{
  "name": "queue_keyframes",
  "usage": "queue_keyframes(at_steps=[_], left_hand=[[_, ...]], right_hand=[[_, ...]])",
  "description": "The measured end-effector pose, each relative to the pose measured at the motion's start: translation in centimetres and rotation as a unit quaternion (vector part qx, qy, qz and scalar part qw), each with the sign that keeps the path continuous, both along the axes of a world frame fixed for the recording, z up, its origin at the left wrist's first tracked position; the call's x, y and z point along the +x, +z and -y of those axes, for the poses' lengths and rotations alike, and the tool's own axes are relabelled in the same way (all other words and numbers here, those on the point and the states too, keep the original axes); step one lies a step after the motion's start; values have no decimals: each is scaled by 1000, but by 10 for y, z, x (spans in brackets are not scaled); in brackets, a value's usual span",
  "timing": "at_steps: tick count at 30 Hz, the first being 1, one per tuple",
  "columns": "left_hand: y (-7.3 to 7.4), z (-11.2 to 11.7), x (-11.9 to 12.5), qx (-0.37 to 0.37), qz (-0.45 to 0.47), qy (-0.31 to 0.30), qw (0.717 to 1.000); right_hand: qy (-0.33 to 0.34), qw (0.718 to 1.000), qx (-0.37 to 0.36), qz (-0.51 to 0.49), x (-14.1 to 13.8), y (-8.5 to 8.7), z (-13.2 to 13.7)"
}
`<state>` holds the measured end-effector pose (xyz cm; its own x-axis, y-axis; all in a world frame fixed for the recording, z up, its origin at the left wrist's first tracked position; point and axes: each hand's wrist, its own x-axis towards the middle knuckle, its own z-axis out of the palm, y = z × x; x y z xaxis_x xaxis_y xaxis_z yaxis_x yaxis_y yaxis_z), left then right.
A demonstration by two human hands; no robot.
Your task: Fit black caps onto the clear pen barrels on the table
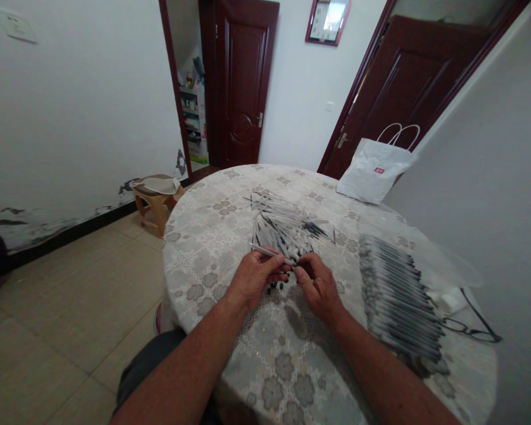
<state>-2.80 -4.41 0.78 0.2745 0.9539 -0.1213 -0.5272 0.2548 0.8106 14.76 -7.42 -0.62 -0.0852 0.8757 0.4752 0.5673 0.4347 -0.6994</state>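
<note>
My left hand (262, 270) is closed around a slim pale grey pen barrel (265, 250), its pointed end aimed up and to the left. At the barrel's near end, the thumb and forefinger of my right hand (317, 285) are pinched together; something small and dark shows there, mostly hidden by the fingertips. Just beyond both hands lies a loose heap of white and grey pen tubes (274, 227) mixed with thin dark rods (315, 230). Several small black plugs (274, 288) are scattered on the cloth below my left fingers.
A patterned cloth covers the round table (283, 369). To the right, many grey pens (393, 295) lie in a stacked row beside eyeglasses (473, 335) and clear plastic film (451, 260). A white bag (376, 171) stands at the back right. A stool (153, 206) is left of the table.
</note>
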Motion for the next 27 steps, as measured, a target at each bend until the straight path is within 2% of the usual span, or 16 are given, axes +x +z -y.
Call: queue_keyframes(at_steps=[5,9,14,19,23,27], left_hand=[[-1,0,0,5,0,-6,1000],[-1,-1,-1,7,-7,-1,1000],[0,-1,-1,10,-7,7,1000],[2,0,-2,11,-6,-5,1000],[2,0,-1,8,-7,-4,1000],[0,-1,0,8,-4,5,1000]], right_hand=[[-7,1000,-10,28,-2,0,-2],[-3,999,-42,-5,-1,-3,-3],[-1,1000,-15,-6,1,0,0],[-2,1000,-25,18,-2,2,-1],[11,998,-51,-21,-3,-1,-2],[8,999,-35,-32,-1,-3,-1]])
